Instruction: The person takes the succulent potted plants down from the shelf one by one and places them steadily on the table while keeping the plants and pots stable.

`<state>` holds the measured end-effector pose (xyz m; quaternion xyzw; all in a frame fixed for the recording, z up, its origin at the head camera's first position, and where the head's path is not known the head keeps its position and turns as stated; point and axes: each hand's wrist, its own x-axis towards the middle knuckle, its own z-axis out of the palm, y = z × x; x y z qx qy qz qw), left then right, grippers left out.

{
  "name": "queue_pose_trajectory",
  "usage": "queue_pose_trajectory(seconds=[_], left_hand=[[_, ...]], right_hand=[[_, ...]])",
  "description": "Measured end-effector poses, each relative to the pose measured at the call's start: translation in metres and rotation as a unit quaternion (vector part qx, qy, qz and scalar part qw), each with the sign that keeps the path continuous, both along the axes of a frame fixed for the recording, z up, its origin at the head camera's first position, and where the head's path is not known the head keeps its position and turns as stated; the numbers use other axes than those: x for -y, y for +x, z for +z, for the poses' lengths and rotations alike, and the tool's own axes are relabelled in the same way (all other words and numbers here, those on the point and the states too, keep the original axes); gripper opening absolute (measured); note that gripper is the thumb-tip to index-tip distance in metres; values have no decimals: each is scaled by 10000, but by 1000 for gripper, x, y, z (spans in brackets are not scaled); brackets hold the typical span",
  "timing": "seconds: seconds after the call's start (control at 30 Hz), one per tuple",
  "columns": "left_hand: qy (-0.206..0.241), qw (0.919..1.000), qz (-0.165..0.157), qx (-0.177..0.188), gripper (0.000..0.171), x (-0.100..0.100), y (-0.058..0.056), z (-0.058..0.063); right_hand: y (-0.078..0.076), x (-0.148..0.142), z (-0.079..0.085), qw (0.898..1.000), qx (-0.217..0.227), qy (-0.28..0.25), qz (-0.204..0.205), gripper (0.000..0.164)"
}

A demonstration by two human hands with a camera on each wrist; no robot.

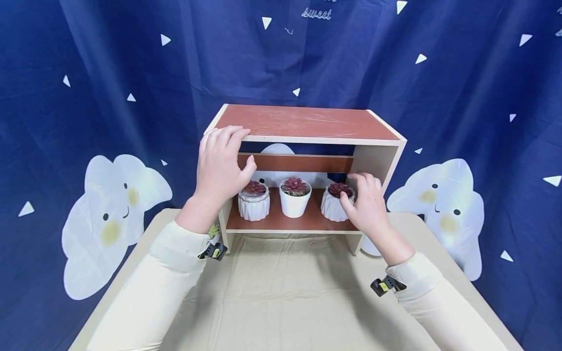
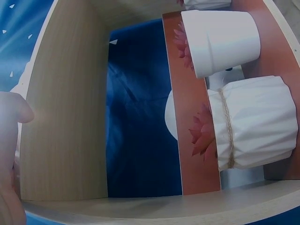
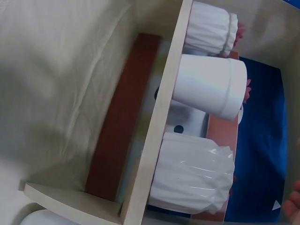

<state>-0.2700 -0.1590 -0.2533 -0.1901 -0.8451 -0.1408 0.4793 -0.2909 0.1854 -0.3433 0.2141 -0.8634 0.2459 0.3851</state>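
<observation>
A small wooden shelf [image 1: 303,122] with a reddish-brown top stands at the back of the table. Fingers of my left hand [image 1: 219,163] rest on its top front edge near the left corner, thumb spread apart. Three white pots with red succulents line the lower board: a left pot [image 1: 254,208] with twine [image 2: 227,124] round its rim, a smooth middle pot [image 1: 295,204], and a ridged right pot [image 1: 332,208]. My right hand [image 1: 368,202] reaches in front of the right pot, fingers loosely bent; the right wrist view shows its fingertips apart from the pot.
A green succulent [image 1: 214,230] shows beside the shelf's left side, partly behind my sleeve. Near the right leg is a white rounded object [image 3: 44,219], mostly cut off. Beige cloth [image 1: 281,287] covers the table. A blue curtain [image 1: 281,58] hangs behind.
</observation>
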Motion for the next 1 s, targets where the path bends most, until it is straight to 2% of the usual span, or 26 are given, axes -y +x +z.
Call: queue_pose_trajectory(seconds=[0.4, 0.7, 0.83, 1.0], left_hand=[[0, 10000, -10, -24, 52, 0, -1, -1], [6, 10000, 22, -27, 53, 1, -1, -2], [6, 10000, 13, -41, 53, 1, -1, -2], [10, 10000, 2, -54, 53, 1, -2, -2]], right_hand=[[-4, 5, -6, 9993, 307, -55, -221, 48], [-8, 7, -11, 9952, 824, 43, -531, 55], [-10, 8, -13, 9934, 975, -42, -604, 56], [-13, 8, -15, 9880, 1366, -168, -704, 58]])
